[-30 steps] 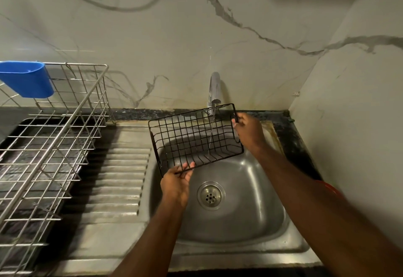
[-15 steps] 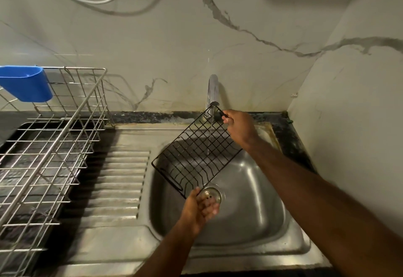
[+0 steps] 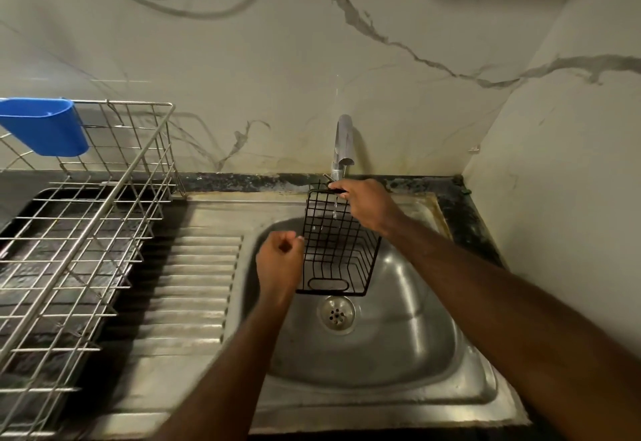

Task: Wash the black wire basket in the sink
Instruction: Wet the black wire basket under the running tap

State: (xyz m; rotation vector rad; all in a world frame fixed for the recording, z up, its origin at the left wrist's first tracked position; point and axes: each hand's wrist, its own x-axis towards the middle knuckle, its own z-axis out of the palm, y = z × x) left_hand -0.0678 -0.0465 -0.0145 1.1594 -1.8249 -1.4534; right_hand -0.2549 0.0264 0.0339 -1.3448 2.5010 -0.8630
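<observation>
Head view gives me the stainless steel sink [image 3: 409,402] first, its ribbed drainboard [image 3: 194,288] running off to the left and its round bowl on the right. On the far left I see a silver wire dish rack [image 3: 86,218] standing over a dark tray, with a blue plastic cup [image 3: 45,128] hooked on its top rail. Over the bowl I see the black wire basket [image 3: 338,250] held up on end, its oval handle slot at the low end just above the drain strainer [image 3: 336,313]. My right hand [image 3: 369,206] grasps the basket's top rim right under the faucet [image 3: 343,144], and a thin stream of water [image 3: 335,203] falls through the mesh. My left hand [image 3: 279,260] sits against the basket's left edge with fingers curled in; I cannot tell whether it grips a wire.
</observation>
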